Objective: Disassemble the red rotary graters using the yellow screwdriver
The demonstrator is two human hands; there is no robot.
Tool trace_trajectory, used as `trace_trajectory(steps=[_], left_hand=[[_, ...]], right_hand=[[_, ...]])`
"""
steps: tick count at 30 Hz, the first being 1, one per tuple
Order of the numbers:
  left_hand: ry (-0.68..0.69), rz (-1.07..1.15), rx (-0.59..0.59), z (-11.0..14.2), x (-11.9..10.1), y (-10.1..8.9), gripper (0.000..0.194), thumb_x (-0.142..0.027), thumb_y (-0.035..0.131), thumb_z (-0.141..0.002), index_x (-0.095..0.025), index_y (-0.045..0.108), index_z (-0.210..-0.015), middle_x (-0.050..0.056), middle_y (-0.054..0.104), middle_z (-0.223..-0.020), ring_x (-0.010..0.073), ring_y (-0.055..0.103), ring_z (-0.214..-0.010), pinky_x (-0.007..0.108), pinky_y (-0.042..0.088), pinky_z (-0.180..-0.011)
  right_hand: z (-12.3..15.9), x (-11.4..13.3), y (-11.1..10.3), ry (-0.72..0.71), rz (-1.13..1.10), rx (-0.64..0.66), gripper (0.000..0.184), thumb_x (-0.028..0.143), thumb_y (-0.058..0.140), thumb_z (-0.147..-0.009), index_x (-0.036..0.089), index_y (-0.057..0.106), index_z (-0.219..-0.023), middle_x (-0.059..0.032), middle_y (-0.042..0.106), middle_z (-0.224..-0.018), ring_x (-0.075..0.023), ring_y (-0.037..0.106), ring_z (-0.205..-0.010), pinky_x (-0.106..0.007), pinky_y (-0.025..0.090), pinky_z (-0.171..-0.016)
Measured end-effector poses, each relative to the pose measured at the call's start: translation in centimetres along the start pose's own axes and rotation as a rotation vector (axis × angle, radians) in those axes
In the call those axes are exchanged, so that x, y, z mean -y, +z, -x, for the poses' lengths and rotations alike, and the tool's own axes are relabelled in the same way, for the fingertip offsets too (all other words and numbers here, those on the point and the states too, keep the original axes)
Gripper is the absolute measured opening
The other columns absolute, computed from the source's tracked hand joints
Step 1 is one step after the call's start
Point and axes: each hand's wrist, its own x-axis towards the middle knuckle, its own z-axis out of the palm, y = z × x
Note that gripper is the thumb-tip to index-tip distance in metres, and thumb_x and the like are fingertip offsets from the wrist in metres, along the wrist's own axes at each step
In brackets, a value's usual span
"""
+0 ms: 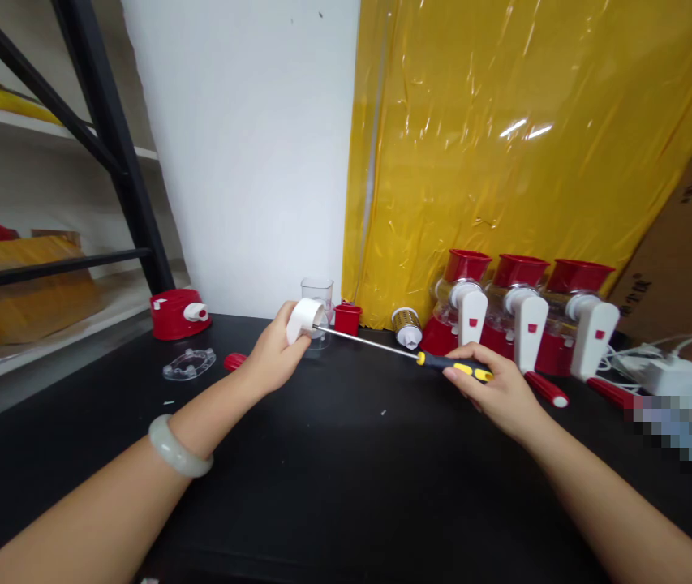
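My left hand [276, 350] is closed round a white plastic part [305, 316], which looks like a crank handle. A red grip [234, 361] shows behind that wrist; whether it joins the white part is hidden. My right hand [492, 377] grips a screwdriver [446, 363] by its black and yellow handle. The long metal shaft points left, and its tip reaches the round end of the white part. Whether a screw sits there is too small to tell. Just behind stand a clear plastic housing [317, 289] and a small red hopper piece [347, 318].
Three assembled red and white rotary graters [468, 312] line the right back. Beside them lies a metal grater drum [407, 326]. To the left are a red base [176, 315] and a clear suction-foot plate [189, 364]. White cables and an adapter [674, 377] occupy the right.
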Motion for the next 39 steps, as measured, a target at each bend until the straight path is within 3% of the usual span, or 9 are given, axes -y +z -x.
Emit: trace_trajectory(steps=[5, 8, 19, 22, 26, 29, 31, 34, 39], left_hand=[[-0.129, 0.085, 0.095, 0.0, 0.1, 0.3, 0.021, -0.017, 0.051, -0.074, -0.021, 0.049, -0.094, -0.007, 0.048, -0.052, 0.0105, 0.045, -0.039, 0.021, 0.035, -0.04], [-0.255, 0.192, 0.146, 0.1, 0.5, 0.6, 0.03, -0.013, 0.05, -0.068, -0.021, 0.049, -0.097, -0.008, 0.047, -0.048, 0.009, 0.041, -0.034, 0.02, 0.031, -0.036], [-0.618, 0.406, 0.302, 0.5, -0.6, 1.1, 0.034, -0.01, 0.049, -0.059, -0.022, 0.042, -0.09, -0.009, 0.041, -0.049, 0.0062, 0.033, -0.033, 0.017, 0.026, -0.033], [-0.636, 0.429, 0.303, 0.7, -0.5, 1.4, 0.032, -0.011, 0.048, -0.061, -0.021, 0.042, -0.09, -0.009, 0.04, -0.051, 0.0056, 0.032, -0.034, 0.016, 0.026, -0.034], [-0.551, 0.288, 0.172, 0.9, 0.1, 2.2, 0.034, -0.011, 0.05, -0.063, -0.022, 0.044, -0.094, -0.008, 0.044, -0.054, 0.0092, 0.042, -0.038, 0.02, 0.037, -0.033], [-0.415, 0.198, 0.092, 1.2, 0.6, 2.7, 0.032, -0.012, 0.053, -0.064, -0.022, 0.046, -0.094, -0.006, 0.047, -0.055, 0.0129, 0.051, -0.04, 0.024, 0.044, -0.034], [-0.356, 0.195, 0.075, 1.4, 0.8, 2.9, 0.031, -0.012, 0.054, -0.066, -0.022, 0.048, -0.094, -0.006, 0.047, -0.055, 0.0137, 0.053, -0.039, 0.025, 0.045, -0.033], [-0.389, 0.175, 0.096, 1.5, 0.9, 3.0, 0.031, -0.013, 0.054, -0.067, -0.021, 0.048, -0.096, -0.006, 0.048, -0.056, 0.0138, 0.052, -0.037, 0.026, 0.045, -0.033], [-0.462, 0.223, 0.187, 1.5, 0.3, 3.0, 0.035, -0.013, 0.052, -0.067, -0.021, 0.045, -0.101, -0.009, 0.044, -0.053, 0.0114, 0.045, -0.036, 0.025, 0.045, -0.033]], right_hand=[[-0.1, -0.1, -0.2, -0.105, 0.1, -0.064, 0.032, 0.047, 0.068, -0.076, 0.017, 0.067, -0.087, -0.0044, 0.068, -0.075, -0.0154, 0.061, -0.06, -0.026, 0.048, -0.053], [0.0, -0.1, -0.3, -0.173, 0.158, -0.084, 0.031, 0.047, 0.068, -0.077, 0.017, 0.069, -0.087, -0.0057, 0.072, -0.08, -0.0178, 0.066, -0.068, -0.028, 0.052, -0.062], [0.3, 0.2, -0.3, -0.405, 0.301, -0.089, 0.023, 0.04, 0.069, -0.079, 0.02, 0.069, -0.09, -0.0064, 0.074, -0.086, -0.0205, 0.07, -0.076, -0.031, 0.055, -0.07], [0.4, 0.3, 0.0, -0.296, 0.209, -0.092, 0.026, 0.043, 0.07, -0.077, 0.02, 0.068, -0.088, -0.006, 0.073, -0.084, -0.0191, 0.068, -0.071, -0.029, 0.054, -0.065], [0.0, 0.6, 0.2, 0.064, -0.246, -0.062, 0.043, 0.057, 0.05, -0.087, 0.017, 0.064, -0.09, -0.0006, 0.061, -0.056, -0.0114, 0.05, -0.039, -0.024, 0.039, -0.04], [-0.3, 0.8, 0.1, 0.282, -0.487, -0.033, 0.05, 0.062, 0.044, -0.087, 0.016, 0.062, -0.08, 0.0002, 0.055, -0.046, -0.0084, 0.037, -0.031, -0.023, 0.03, -0.037], [-0.5, 0.8, -0.1, 0.359, -0.486, 0.012, 0.05, 0.062, 0.049, -0.084, 0.015, 0.06, -0.069, -0.0009, 0.055, -0.044, -0.0064, 0.032, -0.029, -0.022, 0.027, -0.036], [-0.5, 0.6, -0.2, 0.382, -0.341, 0.012, 0.051, 0.061, 0.053, -0.081, 0.017, 0.053, -0.056, 0.0004, 0.049, -0.039, -0.0059, 0.031, -0.028, -0.021, 0.021, -0.034], [-0.4, 0.1, -0.3, 0.321, -0.116, -0.084, 0.045, 0.057, 0.048, -0.085, 0.019, 0.055, -0.062, 0.0024, 0.047, -0.04, -0.0089, 0.036, -0.032, -0.021, 0.024, -0.034]])
